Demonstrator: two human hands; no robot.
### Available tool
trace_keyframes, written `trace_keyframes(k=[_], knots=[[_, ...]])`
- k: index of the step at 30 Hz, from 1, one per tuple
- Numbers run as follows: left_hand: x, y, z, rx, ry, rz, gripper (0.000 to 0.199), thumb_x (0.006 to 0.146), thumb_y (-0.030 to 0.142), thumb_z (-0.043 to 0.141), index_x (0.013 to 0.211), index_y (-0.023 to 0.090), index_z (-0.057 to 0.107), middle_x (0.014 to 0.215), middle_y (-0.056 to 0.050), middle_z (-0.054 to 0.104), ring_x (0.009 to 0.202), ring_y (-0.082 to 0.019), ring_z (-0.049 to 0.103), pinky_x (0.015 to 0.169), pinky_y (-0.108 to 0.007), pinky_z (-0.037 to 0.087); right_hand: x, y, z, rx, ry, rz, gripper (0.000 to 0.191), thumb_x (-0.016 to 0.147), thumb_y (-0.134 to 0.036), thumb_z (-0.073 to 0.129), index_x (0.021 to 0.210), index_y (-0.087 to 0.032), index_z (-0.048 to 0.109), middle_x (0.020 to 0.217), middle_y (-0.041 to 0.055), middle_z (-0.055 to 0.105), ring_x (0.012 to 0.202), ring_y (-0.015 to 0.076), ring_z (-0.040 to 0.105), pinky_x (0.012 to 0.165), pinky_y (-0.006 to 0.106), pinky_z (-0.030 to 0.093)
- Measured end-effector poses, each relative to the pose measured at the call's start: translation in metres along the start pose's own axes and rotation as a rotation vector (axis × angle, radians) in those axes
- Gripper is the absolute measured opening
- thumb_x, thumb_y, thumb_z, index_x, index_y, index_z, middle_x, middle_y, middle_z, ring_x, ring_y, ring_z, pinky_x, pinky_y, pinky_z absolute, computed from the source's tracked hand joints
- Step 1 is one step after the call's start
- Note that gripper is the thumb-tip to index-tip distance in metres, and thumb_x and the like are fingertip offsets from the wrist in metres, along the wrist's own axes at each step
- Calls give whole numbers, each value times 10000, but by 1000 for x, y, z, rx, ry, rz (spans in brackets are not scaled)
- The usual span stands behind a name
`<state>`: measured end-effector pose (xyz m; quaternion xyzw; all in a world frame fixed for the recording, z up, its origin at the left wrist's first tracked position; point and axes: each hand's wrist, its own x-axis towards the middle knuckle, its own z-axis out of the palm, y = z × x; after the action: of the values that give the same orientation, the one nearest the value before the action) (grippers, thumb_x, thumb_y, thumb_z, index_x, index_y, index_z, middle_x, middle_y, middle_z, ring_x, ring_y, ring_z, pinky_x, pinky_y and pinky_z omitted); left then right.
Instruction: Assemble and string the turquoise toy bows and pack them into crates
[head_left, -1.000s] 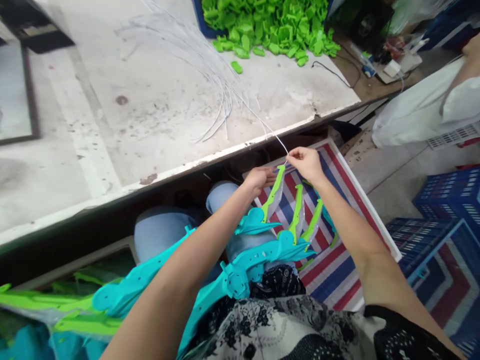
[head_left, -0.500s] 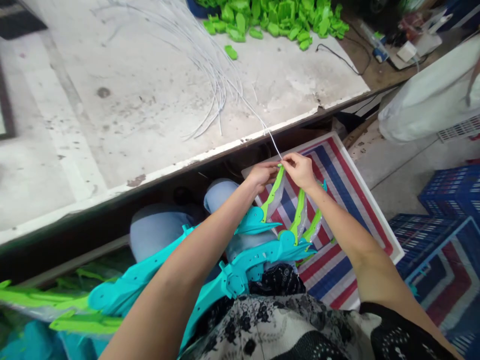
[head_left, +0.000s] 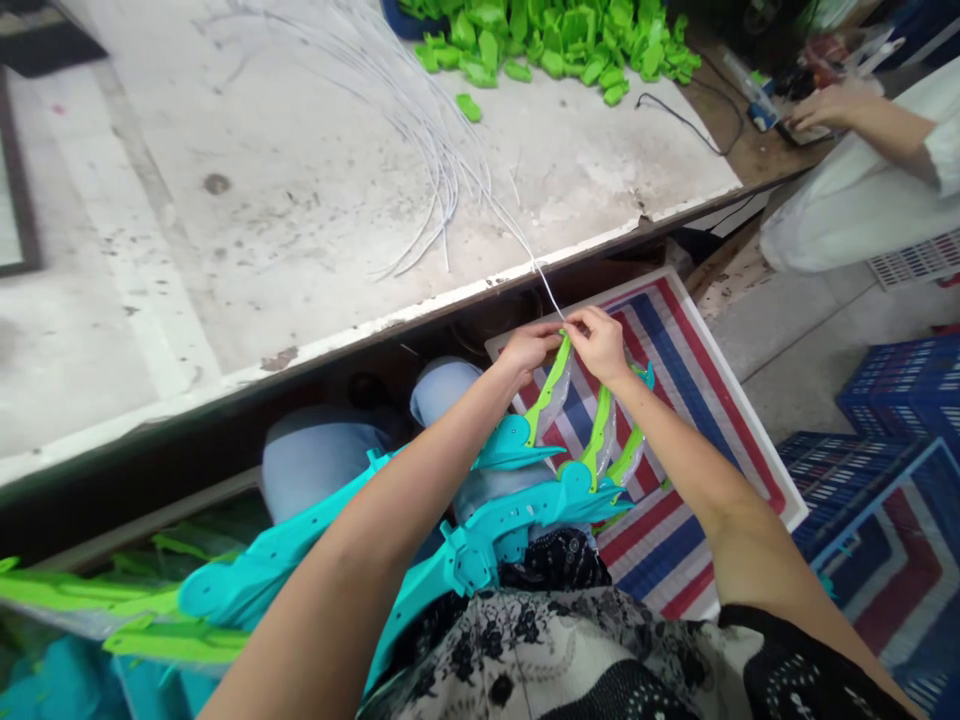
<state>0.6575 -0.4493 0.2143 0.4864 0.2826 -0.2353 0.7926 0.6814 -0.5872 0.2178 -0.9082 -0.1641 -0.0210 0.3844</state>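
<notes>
Right hand (head_left: 598,345) — fingers pinching white string (head_left: 551,293); left hand (head_left: 529,350) — fingertips on green strip (head_left: 551,385), pinch unclear.

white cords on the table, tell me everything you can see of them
The cords are thin, pale and flexible, plastic by their look. They lie loosely bunched across the table, fanning out and fading toward the far left, too faint to count. Several curved ends spread near the front edge. One strand crosses that edge and runs down to the right hand, pinched in its fingers at the tip of a green strip; the left hand is right beside it.
</notes>
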Motion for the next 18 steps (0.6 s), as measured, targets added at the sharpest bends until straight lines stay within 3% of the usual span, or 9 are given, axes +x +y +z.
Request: trace_keyframes(k=[7, 12, 18], knots=[[3, 5, 0, 156, -73, 29, 207, 770, 5, 667, 603, 124, 635, 511, 28, 556, 490, -73, 511, 583, -209, 469, -4, 4, 5, 159, -94, 230, 96, 779, -234, 646, 811, -190, 726, 840, 22, 709, 788, 171, 639, 785, 311, 504], [5, 6, -6, 127, -199, 32, 125, 716, -3, 713, 704, 118, 684, 607, 14, 628, 547, -75, 557, 621, -209, 479, -6, 5, 7, 250, 0, 307, 78, 709, -245, 718, 751, -183, 737, 832, 29, 703, 810, 168, 636, 816, 314, 516], [9, 5, -4, 308, -227, 73, 208, 739, -22, 664, 593, 119, 619, 522, 21, 561, 499, -72, 513, 607, -215, 468, -21, 4, 7, 321, 19, 386, 182, 708, -307, 714, 825, -173, 756, 877, 47, 709, 810, 172, 638, 791, 319, 520]])
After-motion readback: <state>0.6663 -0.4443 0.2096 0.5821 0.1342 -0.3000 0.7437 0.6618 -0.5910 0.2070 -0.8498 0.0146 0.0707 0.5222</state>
